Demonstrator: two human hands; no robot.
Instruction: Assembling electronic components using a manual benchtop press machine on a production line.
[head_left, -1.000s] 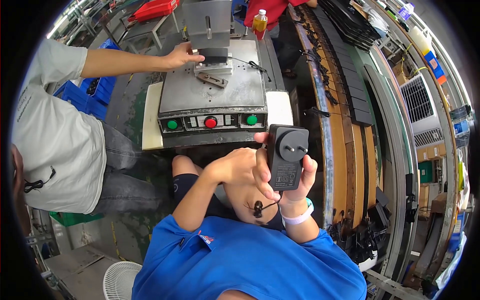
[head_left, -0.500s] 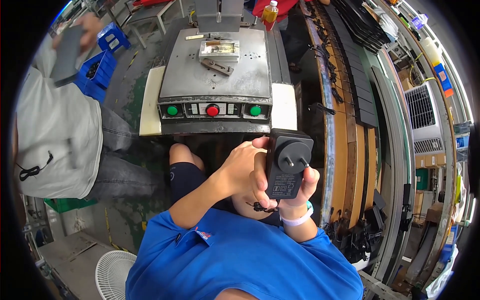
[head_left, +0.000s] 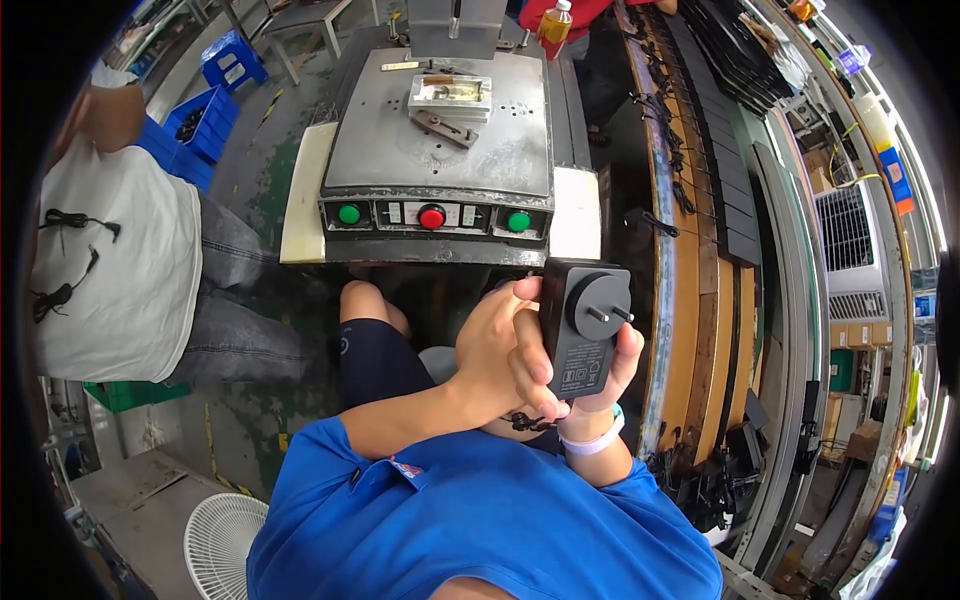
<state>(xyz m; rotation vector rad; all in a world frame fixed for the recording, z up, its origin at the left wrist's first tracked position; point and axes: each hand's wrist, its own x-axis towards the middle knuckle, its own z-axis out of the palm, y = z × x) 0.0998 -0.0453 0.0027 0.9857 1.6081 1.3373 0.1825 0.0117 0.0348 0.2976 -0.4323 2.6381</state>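
Partly hidden, the left hand [head_left: 487, 335] has an unclear grip; the right hand [head_left: 613, 385] clasps the black adapter [head_left: 583, 350].

Light around me: bright, whitish, fairly even. Sheen: soft, across the metal plate [head_left: 380, 150]. Glare: white pad [head_left: 576, 215], nearly washed out. Shadow: deep, beneath the machine [head_left: 485, 218]. Focus: black adapter [head_left: 580, 365], crisp; outer edges, softer. Distortion: rails [head_left: 797, 300] at right bow outward; corners go black.

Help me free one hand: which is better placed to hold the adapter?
Probably the right hand: it lies under the black adapter, thumb along its right edge; the left hand is alongside.
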